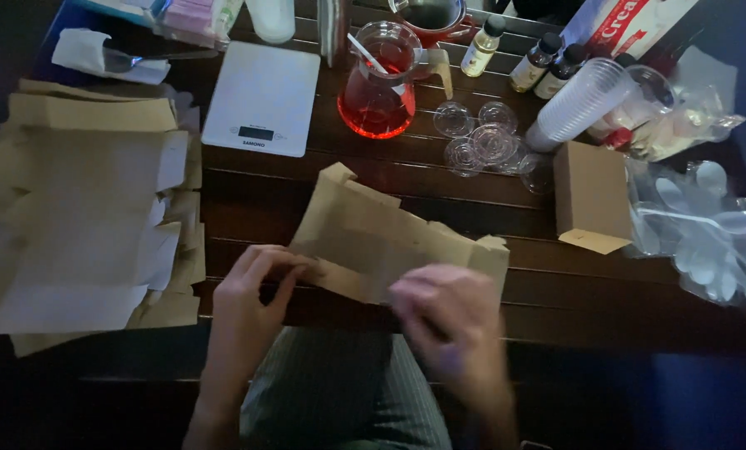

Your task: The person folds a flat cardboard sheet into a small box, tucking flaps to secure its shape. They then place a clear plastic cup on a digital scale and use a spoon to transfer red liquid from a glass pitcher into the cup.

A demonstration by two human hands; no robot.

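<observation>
- Left hand (pixel 252 287) at 7 o'clock of the frame, fingers pinched on the lower left edge of a flat brown carton (pixel 390 242).
- Right hand (pixel 452 312) at 5 o'clock, blurred, laid over the carton's lower right part; grip there impossible to tell.
- Carton near frame centre, held just above the near edge of the dark slatted bench (pixel 256 200), tilted, flaps up at 11 o'clock and out at 3 o'clock.
- Stack of flat cartons (pixel 81 208) at 9 o'clock, well apart from the hands.
- White scale (pixel 262 96) at 11 o'clock, lying flat on the bench.
- Glass jug (pixel 379 87) of red liquid at 12 o'clock, just right of the scale, a white stirrer standing in it.
- Small clear lids (pixel 481 137) in a cluster at 1 o'clock, right of the jug.
- Small bottles (pixel 540 58) with dark caps beyond the lids, along the far edge.
- Sleeve of clear cups (pixel 577 100) lying on its side at 2 o'clock.
- Folded brown box (pixel 591 196) at 3 o'clock, below the cups.
- Bag of clear spoons (pixel 706 225) at 3 o'clock, just right of the box.
- Striped trousers (pixel 331 392) at 6 o'clock, between the forearms.
</observation>
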